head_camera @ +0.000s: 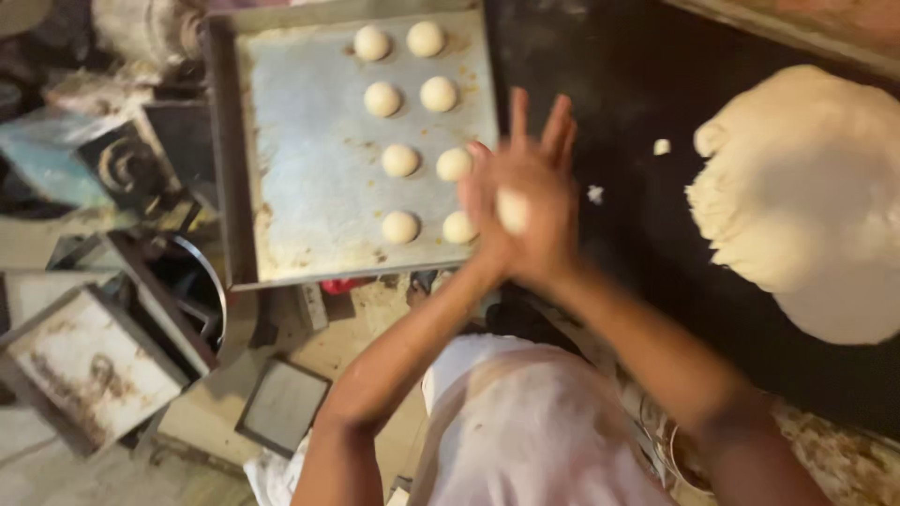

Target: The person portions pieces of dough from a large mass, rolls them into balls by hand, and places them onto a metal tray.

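While both palms press together over the dark worktop (600, 84), a small pale dough ball (512, 210) sits squeezed between them, so the left hand (483, 201) and right hand (544, 201) are each cupped snug on it, fingers pointing to 12 o'clock. At 10 o'clock, just beside the hands, is a scuffed rectangular metal baking tray (309, 169) with eight round dough balls (400, 160) in two columns. Over at 3 o'clock sits a big lump of cream dough (806, 197)
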